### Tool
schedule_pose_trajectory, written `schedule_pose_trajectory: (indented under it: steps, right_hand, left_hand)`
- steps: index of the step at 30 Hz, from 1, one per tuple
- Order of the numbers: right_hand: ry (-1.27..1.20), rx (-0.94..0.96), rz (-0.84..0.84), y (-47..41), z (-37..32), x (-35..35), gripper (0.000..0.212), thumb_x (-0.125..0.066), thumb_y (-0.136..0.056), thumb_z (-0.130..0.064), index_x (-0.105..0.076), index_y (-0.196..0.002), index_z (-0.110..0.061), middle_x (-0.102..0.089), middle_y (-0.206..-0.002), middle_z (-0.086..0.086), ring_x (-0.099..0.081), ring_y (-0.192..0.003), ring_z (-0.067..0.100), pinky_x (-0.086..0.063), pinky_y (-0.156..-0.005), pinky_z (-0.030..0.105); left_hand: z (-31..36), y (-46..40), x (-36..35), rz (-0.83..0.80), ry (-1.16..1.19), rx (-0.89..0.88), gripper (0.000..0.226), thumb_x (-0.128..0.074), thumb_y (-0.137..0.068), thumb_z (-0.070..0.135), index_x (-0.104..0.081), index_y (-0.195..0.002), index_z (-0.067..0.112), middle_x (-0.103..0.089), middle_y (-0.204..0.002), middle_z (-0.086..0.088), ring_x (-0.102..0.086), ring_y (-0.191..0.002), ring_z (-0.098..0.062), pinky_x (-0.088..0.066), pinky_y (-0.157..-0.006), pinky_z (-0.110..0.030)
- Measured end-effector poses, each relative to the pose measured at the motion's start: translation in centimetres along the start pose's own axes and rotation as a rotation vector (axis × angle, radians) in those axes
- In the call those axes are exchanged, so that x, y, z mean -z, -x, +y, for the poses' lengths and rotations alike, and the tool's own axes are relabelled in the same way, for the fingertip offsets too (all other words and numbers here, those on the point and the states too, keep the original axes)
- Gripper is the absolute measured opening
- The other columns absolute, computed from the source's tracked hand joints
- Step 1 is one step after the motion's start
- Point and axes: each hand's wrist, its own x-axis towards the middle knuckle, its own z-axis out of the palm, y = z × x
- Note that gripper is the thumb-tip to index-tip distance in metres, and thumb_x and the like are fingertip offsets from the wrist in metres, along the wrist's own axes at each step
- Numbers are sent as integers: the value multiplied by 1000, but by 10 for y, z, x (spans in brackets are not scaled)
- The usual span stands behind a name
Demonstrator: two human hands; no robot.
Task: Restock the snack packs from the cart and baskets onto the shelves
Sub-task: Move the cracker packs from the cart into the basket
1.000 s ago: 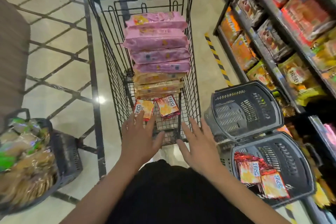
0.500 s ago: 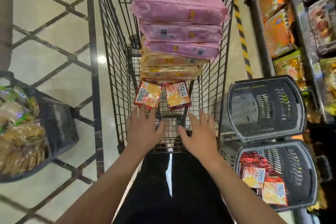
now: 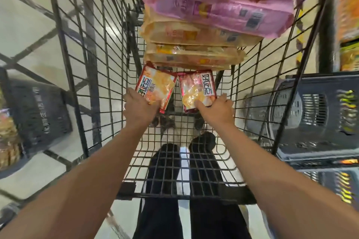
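Reaching into the wire cart (image 3: 81, 68), the left hand (image 3: 140, 108) lays its fingers over the near edge of the left red snack pack (image 3: 155, 88); the right hand (image 3: 217, 109) does likewise on the right red snack pack (image 3: 197, 90). Whether either grip has closed cannot be told. Pinch each pack by its near edge and lift clear of the stack (crushable contents, probably). Beyond, orange packs (image 3: 194, 35) lie beneath pink packs (image 3: 223, 9). Grey baskets (image 3: 310, 118) stand right of the cart, their contents hidden.
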Motion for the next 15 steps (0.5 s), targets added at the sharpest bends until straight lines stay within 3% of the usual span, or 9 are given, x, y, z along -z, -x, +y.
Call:
schedule_pose_trajectory:
  steps: [2,4,7,10,12,15]
  right_hand:
    - [-28,-53,-29,-9,-3,-2,100,-66,-84,-70,-31,-153,-6,-33,-150,22,-36,-138,42,-41,-107,47]
    - [-86,-95,-48,-13,-4,-6,85,-72,-84,-62,-40,-143,-10,-37,-144,19,-42,-133,39,-44,-102,43]
    - [-239,-101,-33,-11,-3,-12,79,-82,-80,-51,-42,-134,-10,-52,-136,15,-54,-123,37,-50,-96,41]
    - [-420,-81,-2,3,-5,-11,69,-86,-82,-31,-39,-127,-8,-61,-113,4,-61,-99,25,-48,-82,32]
    - [-467,-78,30,16,-7,-7,62,-86,-81,-24,-40,-120,-10,-62,-106,1,-60,-89,20,-50,-77,31]
    - [-469,-60,85,39,-10,4,45,-83,-81,-17,-45,-105,-13,-61,-95,0,-57,-71,10,-45,-53,18]
  left_hand:
    - [-2,-4,-8,-30,3,49,121,-82,-77,59,-14,-155,-6,-29,-150,-26,-46,-133,-43,-45,-109,-51]
    - [-2,-4,-10,-34,9,61,117,-83,-72,64,-28,-150,-5,-34,-145,-25,-47,-130,-41,-46,-107,-47]
    - [1,0,-10,-19,0,81,109,-85,-68,65,-38,-141,-1,-40,-138,-24,-50,-123,-38,-47,-101,-45]
    - [2,7,-9,-7,144,98,95,-92,-66,52,-38,-131,8,-53,-125,-17,-57,-114,-34,-54,-95,-47]
    - [0,14,-5,-18,292,96,78,-93,-69,37,-38,-119,15,-64,-112,-10,-67,-97,-27,-60,-81,-45]
    - [-2,34,10,-46,425,93,64,-89,-78,19,-36,-113,20,-68,-103,-2,-68,-81,-12,-51,-55,-18]
